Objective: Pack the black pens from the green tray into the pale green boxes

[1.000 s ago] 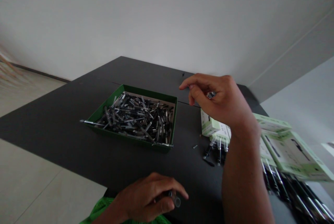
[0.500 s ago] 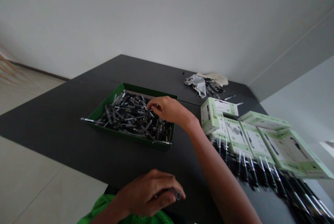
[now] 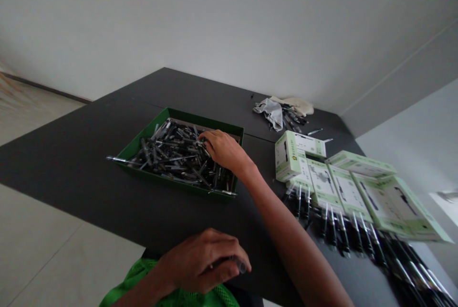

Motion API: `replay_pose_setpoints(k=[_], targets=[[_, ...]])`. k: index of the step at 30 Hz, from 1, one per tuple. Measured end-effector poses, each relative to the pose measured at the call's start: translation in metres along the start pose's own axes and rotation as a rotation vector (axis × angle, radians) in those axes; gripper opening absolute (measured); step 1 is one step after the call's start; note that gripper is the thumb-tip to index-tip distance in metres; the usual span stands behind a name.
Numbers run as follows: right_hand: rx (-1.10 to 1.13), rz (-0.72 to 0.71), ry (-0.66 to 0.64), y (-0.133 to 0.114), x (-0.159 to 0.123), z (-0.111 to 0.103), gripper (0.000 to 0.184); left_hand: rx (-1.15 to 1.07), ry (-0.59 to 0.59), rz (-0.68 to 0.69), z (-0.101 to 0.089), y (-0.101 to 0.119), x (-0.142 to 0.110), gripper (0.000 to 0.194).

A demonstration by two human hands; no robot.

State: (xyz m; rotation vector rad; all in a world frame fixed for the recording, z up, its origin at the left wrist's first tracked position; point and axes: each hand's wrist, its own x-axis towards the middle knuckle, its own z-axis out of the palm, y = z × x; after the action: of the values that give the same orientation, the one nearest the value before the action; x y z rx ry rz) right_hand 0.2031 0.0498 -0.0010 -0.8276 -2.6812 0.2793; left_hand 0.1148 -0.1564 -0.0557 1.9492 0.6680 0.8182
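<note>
My right hand is stretched out over the green tray on the black bench. The tray is full of small dark and silver pen parts, all in a messy heap. My fingers are bent down and touch the parts near the far right corner of the tray. I cannot tell if they have got hold of one yet.

My left hand is down low, close to me, at the near edge of the bench. It is curled almost shut around a small dark pen piece. Only the round tip of that piece pokes out past my fingers. Under that hand I see some bright green cloth.

To the right of the tray there is a row of white and green boxes, laid one after another. In front of the boxes lies a long row of black pens, side by side.

At the far end of the bench there is a grey rag with a few more dark parts just beside it.
</note>
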Motion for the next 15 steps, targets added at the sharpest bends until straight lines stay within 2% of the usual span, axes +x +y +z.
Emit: replay_pose_setpoints(k=[5,8,12,15], targets=[[-0.014,0.025,-0.019,0.000,-0.001,0.000,0.034,0.017,0.037,0.018,-0.001,0.001,0.002,0.064],[-0.023,0.022,-0.013,0.000,-0.001,-0.001,0.034,0.030,0.081,0.079,0.002,0.002,0.001,0.060],[-0.050,0.040,-0.041,-0.002,-0.002,-0.003,0.033,0.023,0.237,0.236,-0.002,0.003,-0.010,0.048],[-0.088,0.062,-0.066,-0.002,-0.003,-0.004,0.030,-0.036,0.389,0.231,-0.025,0.006,-0.016,0.040]])
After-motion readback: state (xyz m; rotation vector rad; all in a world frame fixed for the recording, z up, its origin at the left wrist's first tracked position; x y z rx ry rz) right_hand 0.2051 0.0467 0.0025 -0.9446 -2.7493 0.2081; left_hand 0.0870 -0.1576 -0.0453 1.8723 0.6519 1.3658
